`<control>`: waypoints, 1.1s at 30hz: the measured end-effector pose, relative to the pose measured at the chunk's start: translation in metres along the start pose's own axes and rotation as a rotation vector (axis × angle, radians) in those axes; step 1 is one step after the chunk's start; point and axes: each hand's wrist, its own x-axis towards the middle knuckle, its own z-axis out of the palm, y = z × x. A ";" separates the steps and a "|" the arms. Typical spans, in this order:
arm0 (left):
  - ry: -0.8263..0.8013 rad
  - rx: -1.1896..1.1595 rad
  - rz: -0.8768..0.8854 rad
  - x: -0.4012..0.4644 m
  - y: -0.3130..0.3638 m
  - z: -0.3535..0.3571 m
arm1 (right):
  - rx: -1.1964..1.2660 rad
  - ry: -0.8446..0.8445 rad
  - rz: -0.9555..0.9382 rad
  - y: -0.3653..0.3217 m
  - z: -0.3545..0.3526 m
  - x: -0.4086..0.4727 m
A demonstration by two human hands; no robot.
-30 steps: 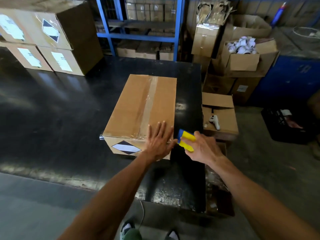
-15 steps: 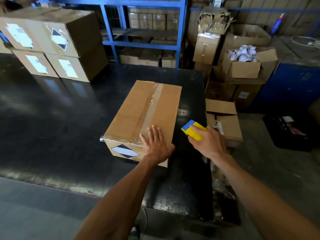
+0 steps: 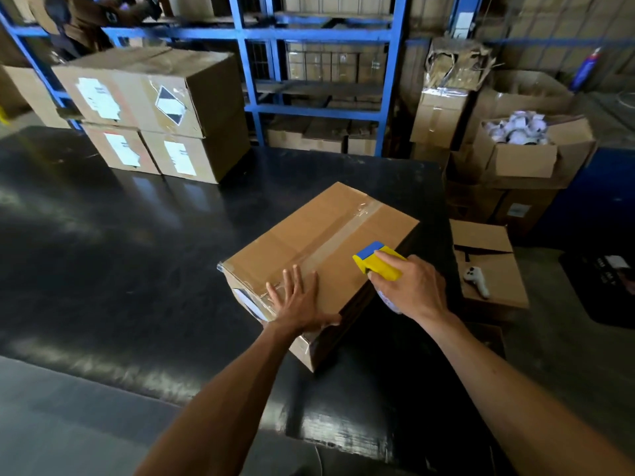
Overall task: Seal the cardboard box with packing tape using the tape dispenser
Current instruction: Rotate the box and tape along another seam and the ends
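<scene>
1. Nearest to us, our left hand (image 3: 298,305) lies flat and spread on the near end of the cardboard box (image 3: 330,255), fingers fanned over the top and the thumb hooked at the near edge; it grasps nothing, only presses down.
2. Just to the right, our right hand (image 3: 410,286) is clenched around the tape dispenser (image 3: 376,260), one yellow tool with a blue front edge, its nose over the right part of the box top, beside the tape strip (image 3: 338,235). We cannot tell whether the nose touches the cardboard.
3. The box sits turned at an angle on the black table (image 3: 120,252), toward the table's right side. One strip of clear tape runs along the middle seam from the near end to the far end, and more tape wraps the near corners.
4. To the right, off the table, one closed carton (image 3: 488,266) carries a single white handheld device (image 3: 476,281) on top.
5. Farther off on the left of the table we count three stacked boxes (image 3: 151,108) with white labels: one on top, two beneath.
6. Far right, one open carton (image 3: 525,149) holds white rolls, too many to count.
7. Farthest, a blue rack (image 3: 319,32) holds more cartons.
</scene>
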 end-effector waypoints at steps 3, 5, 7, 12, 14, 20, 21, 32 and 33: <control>-0.032 0.033 0.105 0.005 -0.029 -0.008 | 0.052 -0.028 0.038 -0.009 0.002 0.004; -0.080 0.120 0.204 0.009 -0.064 -0.021 | 0.134 0.001 0.078 -0.013 0.005 0.006; -0.155 0.199 0.289 0.013 -0.100 -0.040 | 0.172 0.056 0.088 -0.012 0.009 0.007; -0.238 0.196 0.287 0.021 -0.099 -0.059 | 0.214 0.092 0.155 -0.011 0.015 0.012; -0.139 0.099 0.299 0.031 -0.060 -0.047 | 0.273 0.105 0.203 -0.011 0.013 0.013; -0.064 0.140 0.326 0.046 0.014 -0.006 | 0.314 0.128 0.305 0.011 0.004 -0.001; -0.059 0.153 0.332 0.047 0.011 -0.007 | 0.319 0.133 0.326 0.014 0.002 -0.003; -0.349 0.465 0.524 0.085 -0.090 -0.074 | 0.361 0.104 0.405 0.012 -0.002 -0.013; -0.347 0.457 0.490 0.079 -0.083 -0.076 | 0.376 0.091 0.408 0.010 -0.001 -0.012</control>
